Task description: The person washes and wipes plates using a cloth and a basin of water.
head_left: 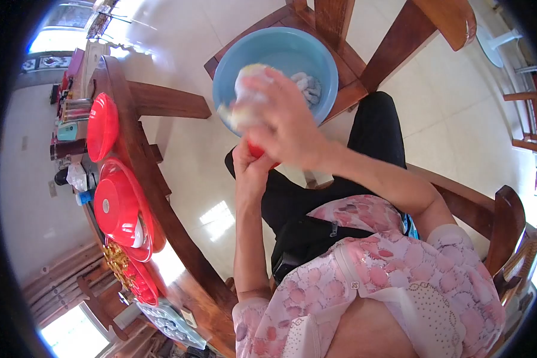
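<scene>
Over the near side of a blue basin [224, 65], my right hand [286, 122] is closed on a pale cloth [243, 95], blurred by motion. Just below it, my left hand [250, 161] grips a red object [255, 150], mostly covered by my hands, so its shape cannot be made out. The cloth lies against or very near the red object. Inside the basin, to the right of my hands, sits a crumpled whitish cloth [307, 88].
The basin rests on a wooden chair [353, 68]. On the left, a wooden table [179, 238] bears a red dish [102, 127], a red bowl [114, 204] on a red tray, golden ornaments [118, 261] and a clear-covered tray [170, 324]. Another wooden chair [534, 119] stands far right.
</scene>
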